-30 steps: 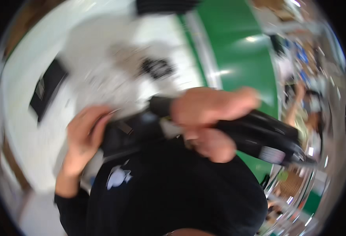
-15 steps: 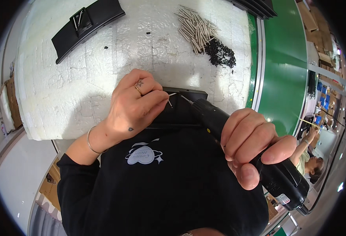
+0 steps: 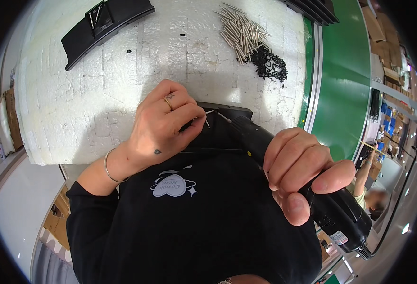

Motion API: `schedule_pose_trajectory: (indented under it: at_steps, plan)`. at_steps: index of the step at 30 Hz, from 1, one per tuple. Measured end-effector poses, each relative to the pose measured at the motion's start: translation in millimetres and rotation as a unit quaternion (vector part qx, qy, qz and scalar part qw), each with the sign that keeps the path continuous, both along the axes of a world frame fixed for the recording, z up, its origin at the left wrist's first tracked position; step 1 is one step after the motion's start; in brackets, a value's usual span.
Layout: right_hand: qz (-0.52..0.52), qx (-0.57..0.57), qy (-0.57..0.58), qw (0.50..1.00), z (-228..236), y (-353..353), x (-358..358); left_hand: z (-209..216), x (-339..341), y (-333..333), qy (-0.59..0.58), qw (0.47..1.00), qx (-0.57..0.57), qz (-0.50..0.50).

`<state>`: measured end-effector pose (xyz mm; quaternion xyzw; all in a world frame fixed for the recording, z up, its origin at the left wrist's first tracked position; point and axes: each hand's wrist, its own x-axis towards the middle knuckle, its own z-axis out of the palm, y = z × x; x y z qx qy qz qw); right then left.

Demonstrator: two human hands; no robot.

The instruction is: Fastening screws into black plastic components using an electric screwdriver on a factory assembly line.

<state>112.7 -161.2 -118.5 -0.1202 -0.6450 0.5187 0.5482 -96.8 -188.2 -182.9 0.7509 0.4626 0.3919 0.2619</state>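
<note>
My right hand (image 3: 308, 173) is wrapped round a black electric screwdriver (image 3: 253, 137), its thin bit slanting up and left. The bit's tip meets a black plastic part (image 3: 213, 137) held close against my shirt, beside the end of a slim metal pin (image 3: 210, 112). With fingers pinched together, my left hand (image 3: 166, 123) is at the other end of this pin and seems to grip it; the fingertips cover the exact hold. A second pin (image 3: 207, 122) slants down beside the first. My left hand and the screwdriver hide much of the part.
A white padded surface (image 3: 99, 94) covers the table. At its far right lie a heap of metal pins (image 3: 241, 33) and a pile of small black screws (image 3: 270, 64). A curved black part (image 3: 109, 23) with pins lies far left. Beyond a green surface (image 3: 341, 85), a co-worker (image 3: 372, 189) appears.
Both hands and the screwdriver hold nearly the same pose at the black part. The view has shifted slightly, and the co-worker's arm at the right has moved a little.
</note>
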Motion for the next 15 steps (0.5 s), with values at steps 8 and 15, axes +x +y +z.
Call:
schedule_pose_trajectory:
  at_steps: [8,15]
  plan:
    - [0.01,0.008,-0.015,1.0,-0.5,1.7,-8.0,-5.3,0.6,-2.9,-0.007,1.0,0.002,0.01]
    - [0.071,0.0,-0.107,0.992,21.3,10.8,-16.4,-5.5,1.5,-5.9,-0.013,1.0,-0.005,-0.015]
